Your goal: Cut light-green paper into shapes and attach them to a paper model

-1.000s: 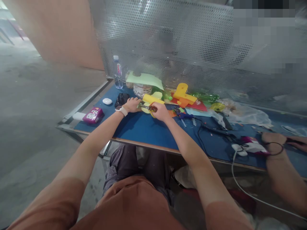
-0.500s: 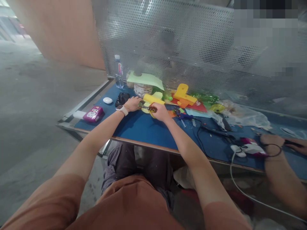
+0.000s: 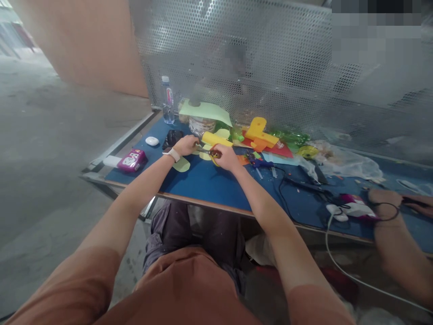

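1 pair of scissors (image 3: pixel 215 155) is in the middle of the frame, with the right hand (image 3: pixel 226 157) closed around its handles. The blades point left, toward the left hand (image 3: pixel 187 146), perhaps so the 2 hands can work close together. The hands are near each other but do not touch. The left hand has bent fingers by the blade tips; I cannot tell if it pinches the pale green paper (image 3: pixel 182 165) that shows just below it. A yellow roll (image 3: pixel 211 138) lies just behind the scissors, maybe to be easy to reach. Left of the hands are a flat black thing (image 3: pixel 172 139) and a small white case (image 3: pixel 152 141), likely put there to be out of the way. The bottle (image 3: pixel 168 106) stands upright toward the upper left, probably so no arm bumps it. The blue glue gun (image 3: pixel 263 163) lies to the right, its cord running toward the lower right.
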The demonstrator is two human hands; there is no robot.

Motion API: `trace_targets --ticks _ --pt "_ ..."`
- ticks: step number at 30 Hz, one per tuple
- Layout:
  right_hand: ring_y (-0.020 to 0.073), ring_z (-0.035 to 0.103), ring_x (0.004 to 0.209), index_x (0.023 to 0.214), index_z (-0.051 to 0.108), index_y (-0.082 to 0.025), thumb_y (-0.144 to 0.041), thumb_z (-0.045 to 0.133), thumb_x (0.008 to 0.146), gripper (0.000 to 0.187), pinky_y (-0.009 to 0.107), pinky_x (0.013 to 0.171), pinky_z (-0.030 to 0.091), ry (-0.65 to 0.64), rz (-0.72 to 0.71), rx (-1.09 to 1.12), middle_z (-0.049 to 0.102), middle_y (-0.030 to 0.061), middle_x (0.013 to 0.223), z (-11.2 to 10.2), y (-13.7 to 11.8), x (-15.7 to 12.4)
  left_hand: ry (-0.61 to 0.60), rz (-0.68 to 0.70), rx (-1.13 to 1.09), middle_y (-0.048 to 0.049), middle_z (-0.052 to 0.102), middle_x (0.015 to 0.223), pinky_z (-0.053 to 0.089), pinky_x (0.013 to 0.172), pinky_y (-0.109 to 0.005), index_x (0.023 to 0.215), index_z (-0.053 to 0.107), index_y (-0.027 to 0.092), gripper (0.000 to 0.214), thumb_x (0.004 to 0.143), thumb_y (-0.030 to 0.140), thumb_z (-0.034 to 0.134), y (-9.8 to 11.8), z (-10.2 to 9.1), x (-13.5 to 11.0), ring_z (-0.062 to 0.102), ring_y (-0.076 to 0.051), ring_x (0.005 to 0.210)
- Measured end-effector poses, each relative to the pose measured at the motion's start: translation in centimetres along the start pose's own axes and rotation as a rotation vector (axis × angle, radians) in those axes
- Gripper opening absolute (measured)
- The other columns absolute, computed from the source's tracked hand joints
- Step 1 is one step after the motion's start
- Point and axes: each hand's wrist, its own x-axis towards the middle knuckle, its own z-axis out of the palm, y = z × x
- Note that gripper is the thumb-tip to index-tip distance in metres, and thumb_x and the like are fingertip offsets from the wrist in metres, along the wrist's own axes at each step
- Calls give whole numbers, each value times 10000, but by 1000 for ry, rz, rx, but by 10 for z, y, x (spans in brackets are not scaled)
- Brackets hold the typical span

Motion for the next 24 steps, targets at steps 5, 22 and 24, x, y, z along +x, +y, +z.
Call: trace_targets --ticks 5,22,24 --pt "271 704 842 888 684 -266 -180 764 864 120 407 858 576 -5 -8 -9 908 131 1110 0 1 -1 -43 -35 34 -196 757 1650 580 1295 -493 1588 830 223 530 1095 413 798 -13 8 3 710 -393 1509" --pt "265 688 840 930 704 -272 -517 946 956 345 402 825 589 -24 -22 104 805 66 958 16 -9 -1 8 -158 -49 -216 788 1563 538 1356 -586 1706 774 220 667 1090 474 812 -20 29 23 658 -459 1537" --pt "284 717 884 955 705 -275 -684 1026 915 521 423 855 621 -90 -16 166 798 61 972 24 -19 -1 19 -151 -59 -223 791 1596 548 1359 -581 1699 783 210 661 1083 449 797 -19 30 24 672 -452 1553"
